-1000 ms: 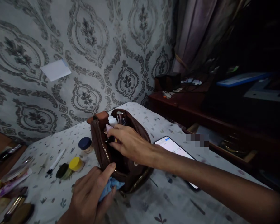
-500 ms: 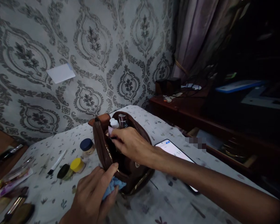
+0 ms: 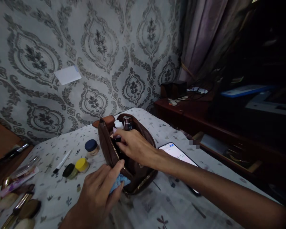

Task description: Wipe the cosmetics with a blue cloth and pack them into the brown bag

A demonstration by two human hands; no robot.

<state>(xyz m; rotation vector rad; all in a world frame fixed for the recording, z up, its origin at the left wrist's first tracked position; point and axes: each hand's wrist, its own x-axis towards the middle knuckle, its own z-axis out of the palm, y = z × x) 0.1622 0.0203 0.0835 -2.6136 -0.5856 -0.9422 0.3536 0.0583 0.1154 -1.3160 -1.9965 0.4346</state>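
A brown zip bag stands unzipped on the patterned sheet. White-capped bottles and a dark bottle with a shiny cap stand upright at its far end. Inside its mouth is my right hand, fingers pinched at a small black item whose kind I cannot tell; a pale pink edge shows beside it. At the near rim, my left hand is closed around a crumpled blue cloth, its index finger resting against the bag's zip edge.
Left of the bag lie a blue-lidded jar, a yellow-lidded jar, a dark green jar and a white tube. Makeup brushes crowd the lower left. A lit phone lies to the right, before a dark red desk.
The view has shifted slightly, so the scene sits a little further right. Both hands keep nearly the same place at the bag, and the right hand's fingers still pinch the black item.
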